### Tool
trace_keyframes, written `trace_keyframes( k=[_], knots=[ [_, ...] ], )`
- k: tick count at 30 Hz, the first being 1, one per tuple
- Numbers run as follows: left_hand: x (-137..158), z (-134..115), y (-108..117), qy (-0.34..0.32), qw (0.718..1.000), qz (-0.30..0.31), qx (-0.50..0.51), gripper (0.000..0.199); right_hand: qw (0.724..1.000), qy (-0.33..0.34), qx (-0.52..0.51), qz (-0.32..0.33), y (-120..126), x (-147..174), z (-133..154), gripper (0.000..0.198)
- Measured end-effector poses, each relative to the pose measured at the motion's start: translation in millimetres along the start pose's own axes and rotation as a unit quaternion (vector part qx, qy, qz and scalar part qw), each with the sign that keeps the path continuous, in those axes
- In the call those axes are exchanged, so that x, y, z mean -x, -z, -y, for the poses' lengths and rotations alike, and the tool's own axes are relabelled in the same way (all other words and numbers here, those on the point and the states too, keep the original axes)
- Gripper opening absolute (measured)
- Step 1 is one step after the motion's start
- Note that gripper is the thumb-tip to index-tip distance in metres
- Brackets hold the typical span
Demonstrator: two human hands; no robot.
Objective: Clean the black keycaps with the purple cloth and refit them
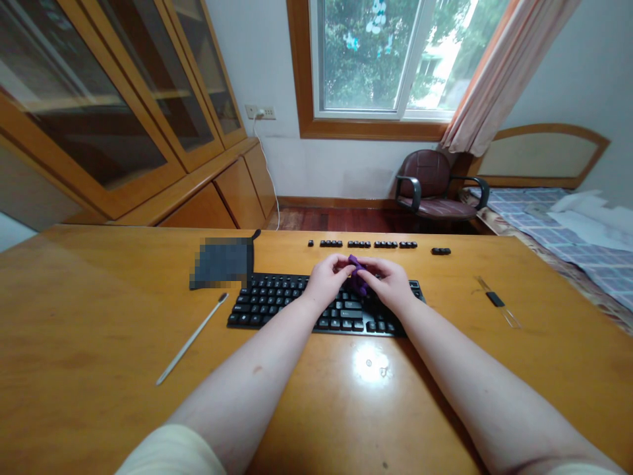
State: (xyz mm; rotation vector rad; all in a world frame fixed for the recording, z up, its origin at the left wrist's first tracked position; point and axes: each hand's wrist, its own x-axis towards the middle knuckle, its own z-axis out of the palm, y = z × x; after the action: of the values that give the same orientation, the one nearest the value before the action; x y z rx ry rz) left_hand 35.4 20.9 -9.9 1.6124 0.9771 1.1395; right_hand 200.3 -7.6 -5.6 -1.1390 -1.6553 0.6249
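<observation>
Over the right half of a black keyboard, my hands come together around a small bunched purple cloth. My left hand pinches it from the left side between thumb and fingers. From the right, my right hand grips the same cloth, its thumb pressed on the front. Part of the keyboard's upper right lies hidden under both hands. Behind the keyboard, loose black keycaps stand in a row of small groups, with one more group farther right.
A long-handled brush lies left of the keyboard, below a dark, pixelated flat item. On the right rests a wire tool with a black grip. Beyond the wooden table are a chair, a bed and a glass-door cabinet.
</observation>
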Motion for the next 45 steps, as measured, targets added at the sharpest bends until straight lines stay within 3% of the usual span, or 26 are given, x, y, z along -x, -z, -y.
trace_keyframes(
  k=[3,6,15,23,28,31,37,45],
  knots=[
    [1,-1,1,-0.006,1.0,0.011,-0.01,0.019,0.999,0.032,-0.015,0.036,1,-1,1,0.027],
    [1,-1,1,-0.007,1.0,0.006,-0.022,0.018,0.998,0.021,-0.007,0.054,0,-3,-1,0.035],
    [2,-8,0,0.013,1.0,0.009,-0.017,0.017,1.0,-0.008,0.013,0.009,-5,-2,-8,0.029],
    [2,-2,0,0.006,1.0,0.014,-0.027,0.017,0.999,-0.032,-0.011,0.016,-4,-2,-14,0.02],
    [1,0,-1,0.003,1.0,0.005,-0.027,0.019,0.998,-0.042,-0.039,0.009,-5,-3,-12,0.027],
    [1,0,-1,0.004,1.0,0.005,-0.021,0.018,1.0,-0.022,-0.002,0.0,-5,-3,-7,0.032],
    [1,-3,-1,0.008,0.999,0.013,-0.036,0.019,0.999,0.01,0.047,-0.003,-3,-3,0,0.023],
    [3,-4,-1,0.0,0.998,0.024,-0.062,0.021,0.999,-0.036,-0.006,0.008,-1,-4,-8,0.021]
  ],
)
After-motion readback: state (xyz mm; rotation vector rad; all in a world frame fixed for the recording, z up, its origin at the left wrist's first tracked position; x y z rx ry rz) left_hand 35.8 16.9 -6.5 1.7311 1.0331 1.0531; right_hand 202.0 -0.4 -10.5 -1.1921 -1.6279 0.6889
